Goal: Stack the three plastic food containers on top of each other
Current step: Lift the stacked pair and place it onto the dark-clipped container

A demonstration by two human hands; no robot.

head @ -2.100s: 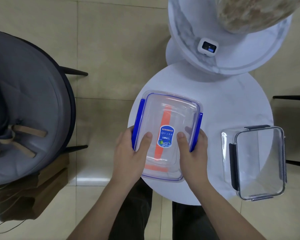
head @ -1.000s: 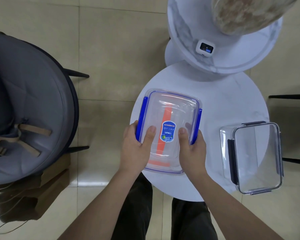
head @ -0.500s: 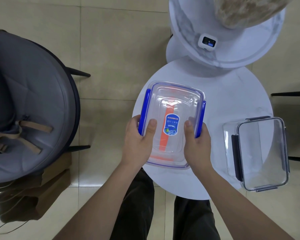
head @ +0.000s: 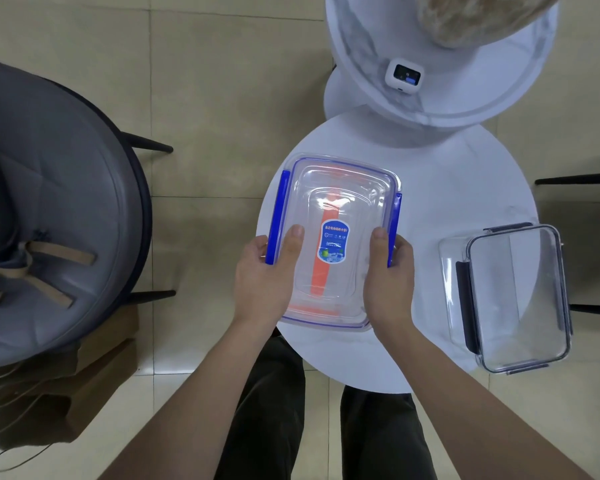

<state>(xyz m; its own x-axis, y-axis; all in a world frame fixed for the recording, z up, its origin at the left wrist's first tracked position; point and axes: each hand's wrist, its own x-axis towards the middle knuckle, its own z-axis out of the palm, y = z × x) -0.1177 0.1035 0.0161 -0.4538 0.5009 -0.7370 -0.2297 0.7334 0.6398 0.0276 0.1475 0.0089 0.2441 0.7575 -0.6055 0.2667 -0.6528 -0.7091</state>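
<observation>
While both hands grip the blue-clipped container (head: 333,237) by its long sides, it sits over the left part of the round white counter (head: 465,188), and I cannot tell whether it is lifted clear or resting on something. The left hand (head: 267,271) is closed around the left blue clip with its thumb on the lid; the right hand (head: 390,275) is closed the same way on the right clip. An orange-trimmed container (head: 323,244) shows through the clear plastic underneath, so this pair appears to be stacked or nearly so. The third container (head: 513,299), with dark clips, lies well apart at the counter's right edge, partly overhanging it.

Several risks follow. Smooth plastic lids give little friction, so the top box could slide if set down off-centre. Pressing on a clip might pop it open. Reaching for the overhanging box carelessly could tip it to the floor.
</observation>
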